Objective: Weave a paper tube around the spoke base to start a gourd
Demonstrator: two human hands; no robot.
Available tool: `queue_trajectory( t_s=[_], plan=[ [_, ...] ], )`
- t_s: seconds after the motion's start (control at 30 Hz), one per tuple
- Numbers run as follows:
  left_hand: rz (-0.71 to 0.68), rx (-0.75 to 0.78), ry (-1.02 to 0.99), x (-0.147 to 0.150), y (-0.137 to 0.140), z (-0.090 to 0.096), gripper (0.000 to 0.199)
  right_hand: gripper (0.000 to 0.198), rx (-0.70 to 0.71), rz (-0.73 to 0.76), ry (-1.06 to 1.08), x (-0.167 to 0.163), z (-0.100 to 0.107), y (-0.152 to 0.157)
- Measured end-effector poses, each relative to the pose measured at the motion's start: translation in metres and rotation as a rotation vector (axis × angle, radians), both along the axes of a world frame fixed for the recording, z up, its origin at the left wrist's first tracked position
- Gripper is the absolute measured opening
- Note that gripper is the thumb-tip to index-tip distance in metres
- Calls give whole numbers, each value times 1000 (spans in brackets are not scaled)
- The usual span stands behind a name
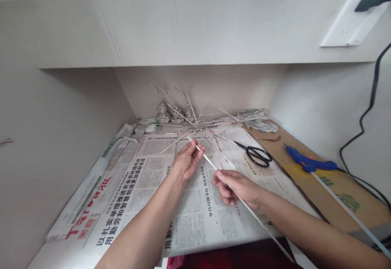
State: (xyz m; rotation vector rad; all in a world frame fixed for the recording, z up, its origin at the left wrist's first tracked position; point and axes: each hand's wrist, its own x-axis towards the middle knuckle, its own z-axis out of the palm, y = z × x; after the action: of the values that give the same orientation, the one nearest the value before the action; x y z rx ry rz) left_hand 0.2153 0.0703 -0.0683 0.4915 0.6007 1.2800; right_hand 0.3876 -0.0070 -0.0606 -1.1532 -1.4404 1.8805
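The table [61,256] lies under newspaper [155,159], probably for protection. Near its back sits a radiating paper frame [196,126]. A long paper rod [209,162] slants that way, tail crossing the near edge: the left hand [186,161] pinches it near the tip, the right hand [241,185] lower, seemingly for steadiness. Flat newspaper gives room leftward; scissors [248,149] limit the right.
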Motion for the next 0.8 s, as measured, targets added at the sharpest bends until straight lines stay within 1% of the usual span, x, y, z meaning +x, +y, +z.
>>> queue_trajectory(
  t_s=[0.13, 0.17, 0.2, 0.23, 0.27, 0.37, 0.4, 0.43, 0.47, 0.5, 0.53, 0.63, 0.67, 0.7, 0.73, 0.8],
  plan=[
    [-29, 8, 24, 1, 0, -2, 10, 34, 509, -136, -377, -5, 4, 10],
    [-26, 3, 27, 1, 0, -3, 11, 33, 576, -164, -423, -6, 4, 13],
    [-19, -2, 29, 2, 0, -3, 11, 35, 578, -176, -426, -7, 3, 16],
    [-12, -7, 28, 2, 0, -3, 11, 37, 510, -166, -378, -7, 1, 18],
    [-9, -10, 24, 2, 0, -3, 11, 38, 395, -138, -285, -6, -1, 19],
    [-12, -19, 11, 2, 1, -2, 11, 37, -14, -19, 106, -2, -8, 18],
    [-12, -24, 9, 2, 1, -2, 11, 36, -114, 16, 211, -1, -10, 17],
    [-5, -30, 9, 2, 1, -2, 11, 35, -185, 48, 277, 1, -11, 17],
    [1, -36, 12, 2, 1, -2, 11, 36, -226, 70, 302, 1, -11, 16],
    [9, -41, 18, 2, 2, -2, 11, 37, -231, 72, 291, 1, -11, 17],
    [15, -41, 23, 2, 2, -3, 11, 39, -197, 50, 251, 1, -10, 18],
    [-7, -24, 42, 2, 2, -5, 10, 44, 11, -63, 77, -6, -8, 25],
    [-16, -18, 46, 2, 2, -5, 11, 43, 55, -88, 55, -8, -8, 28],
    [-22, -14, 49, 2, 2, -6, 11, 41, 54, -96, 74, -10, -9, 31],
    [-25, -11, 49, 2, 2, -7, 11, 39, 9, -85, 132, -11, -10, 32],
    [-25, -5, 46, 1, 3, -7, 12, 34, -150, -29, 303, -12, -13, 33]
  ],
)
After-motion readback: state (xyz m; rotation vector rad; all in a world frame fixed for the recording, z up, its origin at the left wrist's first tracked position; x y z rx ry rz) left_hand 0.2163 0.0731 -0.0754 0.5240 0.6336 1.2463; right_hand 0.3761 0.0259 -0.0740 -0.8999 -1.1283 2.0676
